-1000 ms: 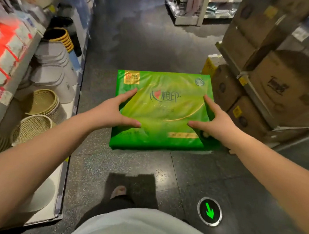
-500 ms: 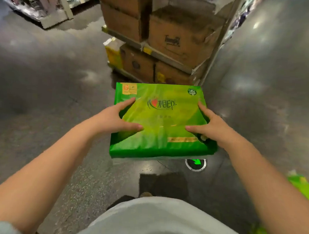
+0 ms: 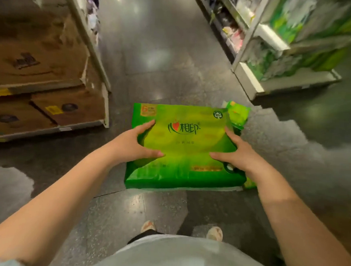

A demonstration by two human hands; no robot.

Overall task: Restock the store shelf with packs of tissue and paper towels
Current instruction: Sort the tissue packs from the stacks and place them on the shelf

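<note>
I carry a flat green tissue pack (image 3: 188, 133) in front of me at waist height, above the dark floor. My left hand (image 3: 134, 145) grips its left edge, thumb across the top. My right hand (image 3: 238, 155) grips the right edge the same way. At the upper right stands the store shelf (image 3: 286, 82) with green tissue packs on its lower tiers. Another green pack (image 3: 237, 114) lies on the floor just beyond the one I hold, partly hidden by it.
A cart stacked with cardboard boxes (image 3: 36, 60) stands at the left. An aisle of dark shiny floor (image 3: 155, 48) runs between the cart and the shelf. More shelving with mixed goods (image 3: 226, 16) lines the far right of the aisle. My feet (image 3: 181, 231) show below.
My view has swung right: the box cart moved from the centre to the left, and the tissue shelf came into sight at the upper right. Both hands keep the same hold on the pack.
</note>
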